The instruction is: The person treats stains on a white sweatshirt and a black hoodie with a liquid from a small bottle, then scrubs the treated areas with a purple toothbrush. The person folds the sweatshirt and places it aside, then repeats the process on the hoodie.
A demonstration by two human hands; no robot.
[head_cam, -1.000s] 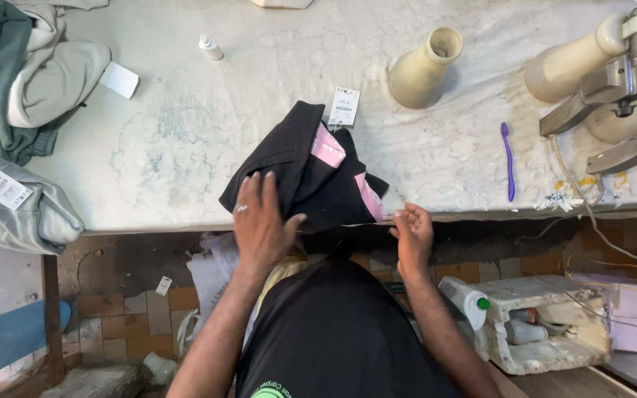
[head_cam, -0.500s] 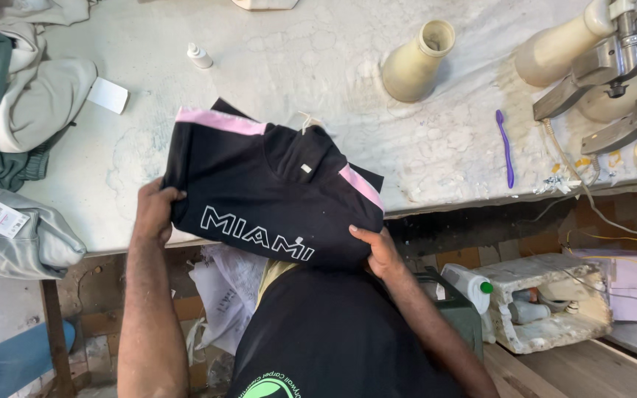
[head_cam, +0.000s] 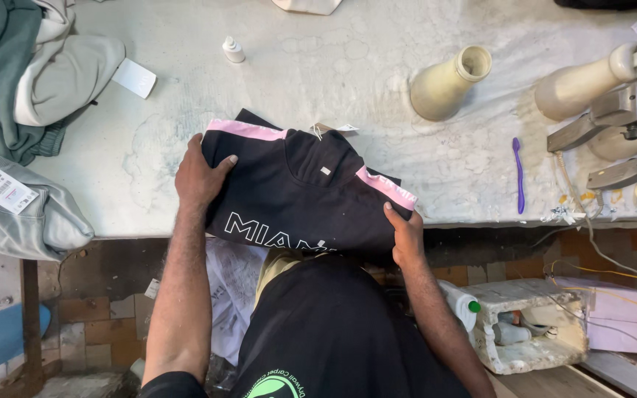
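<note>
Black shirt (head_cam: 300,188) with pink trim lies folded at the near edge of the surface (head_cam: 333,66) | your left hand (head_cam: 199,175) and right hand (head_cam: 405,234) grip its two sides, fingers curled on cloth, keeping it flat | cream cone (head_cam: 447,85) and purple brush (head_cam: 518,173) sit apart.

A folded shirt (head_cam: 304,191) lies at the table's (head_cam: 318,81) near edge, a cone-shaped, perhaps ceramic, form (head_cam: 447,85) behind it to the right
</note>
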